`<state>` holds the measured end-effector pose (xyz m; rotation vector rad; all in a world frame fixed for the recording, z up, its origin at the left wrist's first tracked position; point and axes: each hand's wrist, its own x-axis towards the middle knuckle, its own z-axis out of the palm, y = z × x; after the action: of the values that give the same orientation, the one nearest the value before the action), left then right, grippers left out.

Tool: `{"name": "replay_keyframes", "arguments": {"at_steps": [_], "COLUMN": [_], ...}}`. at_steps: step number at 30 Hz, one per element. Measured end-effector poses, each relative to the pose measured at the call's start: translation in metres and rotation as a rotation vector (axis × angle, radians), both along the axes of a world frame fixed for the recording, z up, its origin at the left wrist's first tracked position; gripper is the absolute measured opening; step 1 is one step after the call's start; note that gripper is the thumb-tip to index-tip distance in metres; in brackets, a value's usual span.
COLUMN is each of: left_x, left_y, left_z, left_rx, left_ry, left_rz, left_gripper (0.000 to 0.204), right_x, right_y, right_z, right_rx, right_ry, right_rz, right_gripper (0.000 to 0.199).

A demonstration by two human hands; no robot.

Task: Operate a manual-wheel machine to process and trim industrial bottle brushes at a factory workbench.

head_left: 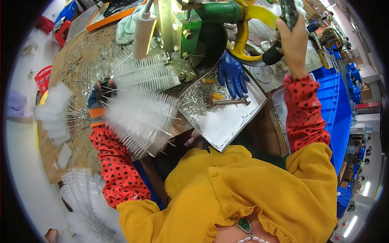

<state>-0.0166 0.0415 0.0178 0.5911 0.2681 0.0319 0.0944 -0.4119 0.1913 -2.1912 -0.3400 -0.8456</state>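
My left hand (102, 98), in a dark blue, orange and grey glove, is closed around a bunch of thin wire stems with white, blurred ends (56, 109). White bristly strips with thin metallic spines (139, 117) fan out beside it, others lying under the press head (142, 75). What exactly the fingertips pinch is partly hidden. Up at the right, my bare right hand (292, 42) is wrapped around a black handle (288, 14) by the yellow curved lever wheel (243, 36) of a green hand press (219, 12).
A white tray (227, 127) holds metal bits, a wrench (229, 101) and a blue glove (234, 75). A lamp (144, 34) hangs above the wooden bench (77, 65). More bristly pieces (85, 198) sit lower left; a blue crate (334, 109) stands at right.
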Motion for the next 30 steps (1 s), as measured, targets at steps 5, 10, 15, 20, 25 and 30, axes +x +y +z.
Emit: {"name": "replay_keyframes", "arguments": {"at_steps": [5,10,15,20,25,30], "left_x": [0.007,0.006,0.005,0.013,0.019,0.023], "left_y": [-0.008,-0.001,-0.001,-0.016,-0.009,0.004], "left_z": [0.002,-0.012,-0.017,-0.005,-0.012,-0.013], "left_rx": [-0.028,-0.042,0.035,0.071,-0.014,-0.024], "left_ry": [-0.113,-0.179,-0.103,-0.006,0.0,-0.004], "left_rz": [-0.021,-0.079,-0.014,0.101,0.033,-0.063], "left_gripper": [0.035,0.033,0.036,0.032,0.04,0.042], "right_x": [0.027,0.041,0.13,0.136,0.039,-0.006], "right_y": [-0.001,0.028,0.025,0.007,-0.03,-0.004], "right_z": [0.055,0.087,0.093,0.11,0.025,-0.085], "right_rx": [-0.287,-0.279,-0.678,-1.19,-0.229,0.168], "right_ry": [-0.038,0.171,0.271,-0.761,0.022,-0.406], "right_rz": [-0.074,0.078,0.169,0.766,-0.038,-0.071], "right_gripper": [0.026,0.026,0.019,0.022,0.024,0.033]}}
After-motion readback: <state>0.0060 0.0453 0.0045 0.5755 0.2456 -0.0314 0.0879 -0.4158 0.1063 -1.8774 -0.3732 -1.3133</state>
